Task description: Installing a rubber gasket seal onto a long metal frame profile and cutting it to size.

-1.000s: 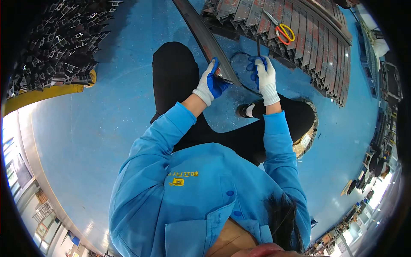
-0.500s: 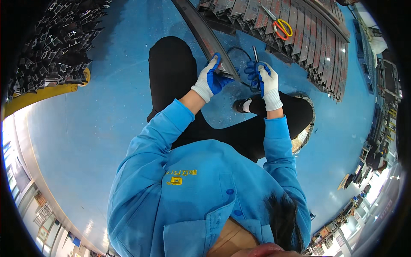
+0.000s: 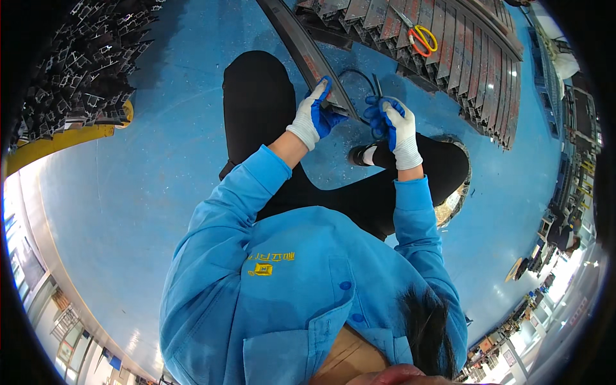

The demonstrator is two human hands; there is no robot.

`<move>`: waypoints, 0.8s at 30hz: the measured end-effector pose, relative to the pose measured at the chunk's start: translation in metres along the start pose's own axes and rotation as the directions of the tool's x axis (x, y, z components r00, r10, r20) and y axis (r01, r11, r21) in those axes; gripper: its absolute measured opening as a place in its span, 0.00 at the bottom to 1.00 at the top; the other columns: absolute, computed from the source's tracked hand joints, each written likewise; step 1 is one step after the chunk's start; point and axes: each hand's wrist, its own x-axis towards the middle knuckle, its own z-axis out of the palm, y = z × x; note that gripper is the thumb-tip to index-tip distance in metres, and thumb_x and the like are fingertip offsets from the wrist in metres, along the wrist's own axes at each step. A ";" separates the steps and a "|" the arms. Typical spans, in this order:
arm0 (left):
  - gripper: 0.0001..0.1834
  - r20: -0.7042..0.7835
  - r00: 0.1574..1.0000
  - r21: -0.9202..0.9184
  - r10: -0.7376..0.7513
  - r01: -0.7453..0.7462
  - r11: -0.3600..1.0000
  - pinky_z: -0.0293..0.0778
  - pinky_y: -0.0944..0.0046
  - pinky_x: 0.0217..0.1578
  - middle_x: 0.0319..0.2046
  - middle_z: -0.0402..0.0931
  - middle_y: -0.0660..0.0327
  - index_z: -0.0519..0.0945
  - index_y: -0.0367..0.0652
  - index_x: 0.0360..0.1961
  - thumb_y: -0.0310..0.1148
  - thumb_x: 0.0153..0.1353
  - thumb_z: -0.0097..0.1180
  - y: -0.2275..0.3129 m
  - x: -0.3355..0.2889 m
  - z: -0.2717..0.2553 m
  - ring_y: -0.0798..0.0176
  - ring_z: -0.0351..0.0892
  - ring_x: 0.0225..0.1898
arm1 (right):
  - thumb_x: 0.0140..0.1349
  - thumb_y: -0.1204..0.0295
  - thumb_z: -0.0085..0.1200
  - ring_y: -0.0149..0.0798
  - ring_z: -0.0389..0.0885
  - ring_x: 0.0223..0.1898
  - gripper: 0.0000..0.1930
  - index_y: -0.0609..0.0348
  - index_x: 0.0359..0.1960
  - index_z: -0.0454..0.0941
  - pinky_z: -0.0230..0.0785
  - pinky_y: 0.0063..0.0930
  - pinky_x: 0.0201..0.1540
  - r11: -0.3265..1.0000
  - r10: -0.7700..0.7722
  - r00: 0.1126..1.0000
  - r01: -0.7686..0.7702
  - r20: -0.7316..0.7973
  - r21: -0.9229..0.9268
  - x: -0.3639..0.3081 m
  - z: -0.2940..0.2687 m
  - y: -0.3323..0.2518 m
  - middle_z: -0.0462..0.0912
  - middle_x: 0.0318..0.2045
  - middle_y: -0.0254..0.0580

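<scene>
A long dark metal profile slants from the top edge down toward the middle. My left hand, in a white glove with blue palm and fingers, is closed around its near end. Just to the right, my right hand, gloved alike, has its fingers closed on a thin black flexible strip. One end of the strip sticks up above the fingers, and a curved length of it runs behind toward the profile. Whether the strip joins the profile is hidden by the hands.
Stacked dark profiles lie at the upper right, with red-and-yellow-handled scissors on top. Another pile of black profiles sits at the upper left on a yellow support. My bent legs are below the workpiece, over the blue floor.
My right hand has shifted slightly left and turned, and the strip's raised end has tilted and moved left with it. My left hand stays on the profile.
</scene>
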 end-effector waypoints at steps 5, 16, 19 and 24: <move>0.16 0.021 1.000 -0.011 0.012 -0.012 1.000 0.72 0.49 0.51 0.44 0.76 0.59 0.73 0.53 0.49 0.44 0.63 0.53 0.000 -0.005 0.005 0.57 0.77 0.44 | 0.55 0.77 0.53 0.28 0.75 0.23 0.10 0.64 0.39 0.78 0.69 0.18 0.29 0.969 -0.103 0.994 0.089 -0.045 -0.232 -0.008 0.003 -0.002 0.82 0.29 0.39; 0.26 0.087 0.995 -0.020 0.052 -0.050 0.999 0.71 0.47 0.49 0.46 0.74 0.52 0.70 0.45 0.52 0.46 0.58 0.60 -0.001 -0.009 0.014 0.52 0.75 0.46 | 0.43 0.77 0.62 0.37 0.78 0.28 0.11 0.57 0.31 0.79 0.71 0.26 0.33 0.436 -0.721 0.684 0.573 0.111 -0.694 -0.014 0.004 0.013 0.82 0.30 0.37; 0.25 0.094 0.994 -0.026 0.047 -0.044 0.999 0.72 0.47 0.48 0.46 0.74 0.53 0.70 0.45 0.52 0.46 0.58 0.59 -0.002 -0.006 0.013 0.53 0.75 0.45 | 0.42 0.77 0.62 0.38 0.78 0.29 0.11 0.57 0.31 0.79 0.71 0.27 0.34 0.430 -0.727 0.677 0.579 0.115 -0.692 -0.017 0.003 0.018 0.82 0.31 0.36; 0.24 0.103 0.994 -0.025 0.047 -0.045 0.999 0.73 0.48 0.47 0.46 0.74 0.53 0.70 0.46 0.52 0.46 0.59 0.58 -0.003 -0.004 0.014 0.53 0.76 0.45 | 0.41 0.77 0.62 0.40 0.77 0.30 0.11 0.57 0.30 0.78 0.70 0.28 0.35 0.425 -0.740 0.663 0.590 0.112 -0.687 -0.021 0.001 0.026 0.81 0.31 0.36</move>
